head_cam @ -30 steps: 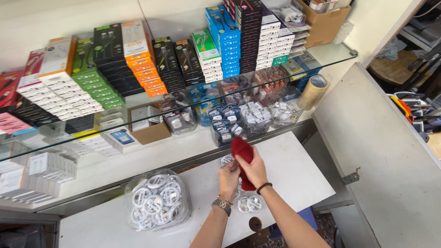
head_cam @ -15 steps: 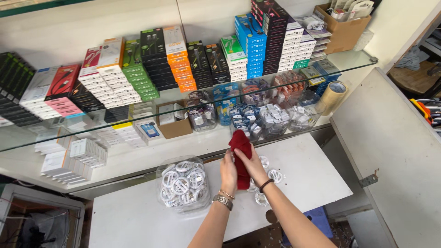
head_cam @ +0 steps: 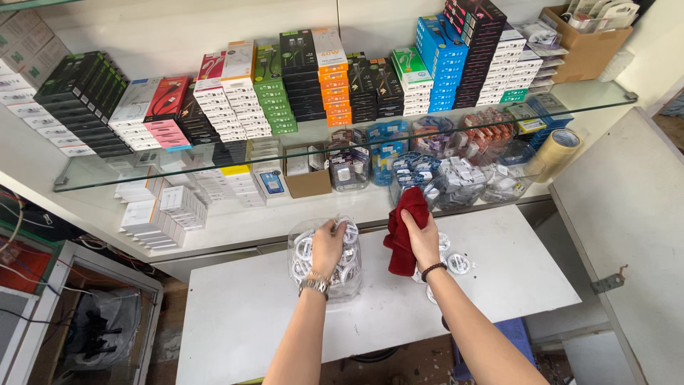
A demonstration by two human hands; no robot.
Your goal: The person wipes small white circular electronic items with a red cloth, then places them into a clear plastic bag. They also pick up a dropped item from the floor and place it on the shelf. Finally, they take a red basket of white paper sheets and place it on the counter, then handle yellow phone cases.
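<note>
Mid-frame, the left hand (head_cam: pixel 327 247) lay spread on the clear bag of coiled white cables (head_cam: pixel 324 258); the right hand (head_cam: pixel 423 239) gripped a red cloth (head_cam: pixel 403 235), loose coils (head_cam: pixel 456 263) remaining beside it.

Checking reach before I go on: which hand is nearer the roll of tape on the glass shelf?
Right. The right hand, gripping the red cloth, is closer to the tape roll; the left hand rests on the bag of cables, farther left.
</note>
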